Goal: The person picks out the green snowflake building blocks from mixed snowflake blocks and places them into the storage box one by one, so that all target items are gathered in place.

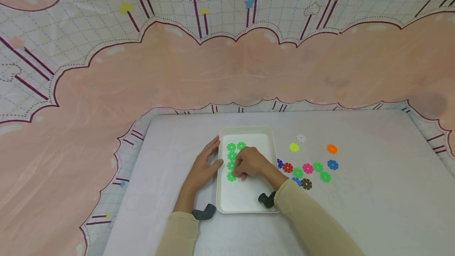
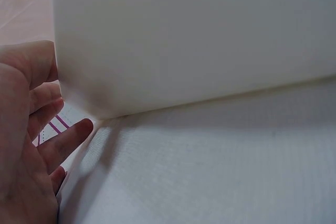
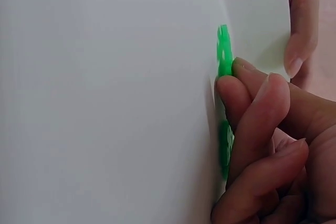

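Note:
A white tray [image 1: 249, 200] lies on the table, with several green notched plastic discs [image 1: 231, 147] set along its left side and top. My right hand [image 1: 251, 162] reaches over the tray and pinches the lowest green disc [image 3: 224, 51] of the left column between thumb and fingertip. Its other fingers are curled beneath, and another green disc [image 3: 227, 150] shows partly behind them. My left hand [image 1: 203, 169] rests along the tray's left edge, thumb and fingers extended. In the left wrist view those fingers [image 2: 68, 142] lie beside the tray's outer wall [image 2: 184, 40].
Right of the tray, loose discs in several colours are scattered on the table: an orange disc [image 1: 332, 149], a yellow disc [image 1: 294, 147], a brown disc [image 1: 306, 183] and others. My right forearm partly covers some. Dark wrist devices [image 1: 204, 212] sit at both cuffs. A patterned cloth [image 1: 249, 70] hangs behind.

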The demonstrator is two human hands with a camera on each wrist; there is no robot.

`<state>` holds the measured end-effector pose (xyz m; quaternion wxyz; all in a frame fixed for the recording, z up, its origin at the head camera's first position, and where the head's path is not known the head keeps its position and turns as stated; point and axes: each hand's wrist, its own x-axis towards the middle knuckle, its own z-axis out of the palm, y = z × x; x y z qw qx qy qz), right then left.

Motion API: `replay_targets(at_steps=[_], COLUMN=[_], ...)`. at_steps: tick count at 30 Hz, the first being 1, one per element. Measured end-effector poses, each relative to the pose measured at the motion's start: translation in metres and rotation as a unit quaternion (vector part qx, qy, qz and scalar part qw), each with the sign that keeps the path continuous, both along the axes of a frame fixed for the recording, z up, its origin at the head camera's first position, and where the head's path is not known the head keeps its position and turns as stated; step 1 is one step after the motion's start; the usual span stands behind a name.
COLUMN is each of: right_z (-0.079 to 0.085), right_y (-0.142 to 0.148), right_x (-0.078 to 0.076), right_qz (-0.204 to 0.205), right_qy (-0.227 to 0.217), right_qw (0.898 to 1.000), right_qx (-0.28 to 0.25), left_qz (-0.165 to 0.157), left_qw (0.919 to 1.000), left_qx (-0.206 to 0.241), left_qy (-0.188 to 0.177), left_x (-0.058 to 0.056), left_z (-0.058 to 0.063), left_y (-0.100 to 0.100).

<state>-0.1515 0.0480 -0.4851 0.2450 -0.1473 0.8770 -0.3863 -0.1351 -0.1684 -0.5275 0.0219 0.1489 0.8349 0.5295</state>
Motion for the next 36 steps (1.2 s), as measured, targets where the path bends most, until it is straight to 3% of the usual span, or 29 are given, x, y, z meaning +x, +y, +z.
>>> replay_targets(at_steps=[10, 21, 30, 36], right_z=[0.0, 0.013, 0.029, 0.035], right_y=[0.003, 0.012, 0.035, 0.056], right_x=[-0.002, -0.005, -0.007, -0.009], right_qz=[-0.001, -0.028, -0.049, -0.05], right_qy=[-0.007, -0.013, -0.035, -0.045], right_qw=[1.0, 0.999, 0.996, 0.997], right_qx=[-0.015, -0.033, -0.059, -0.044], left_qz=[-0.004, -0.001, 0.006, 0.007], left_qw=[0.9999, 0.9999, 0.9999, 0.9998], left_qx=[0.014, 0.016, 0.01, 0.007], left_qy=[-0.003, -0.005, -0.01, -0.017], left_x=[0.0, 0.001, 0.001, 0.0], left_z=[0.0, 0.004, 0.004, 0.004], left_y=[0.0, 0.002, 0.001, 0.002])
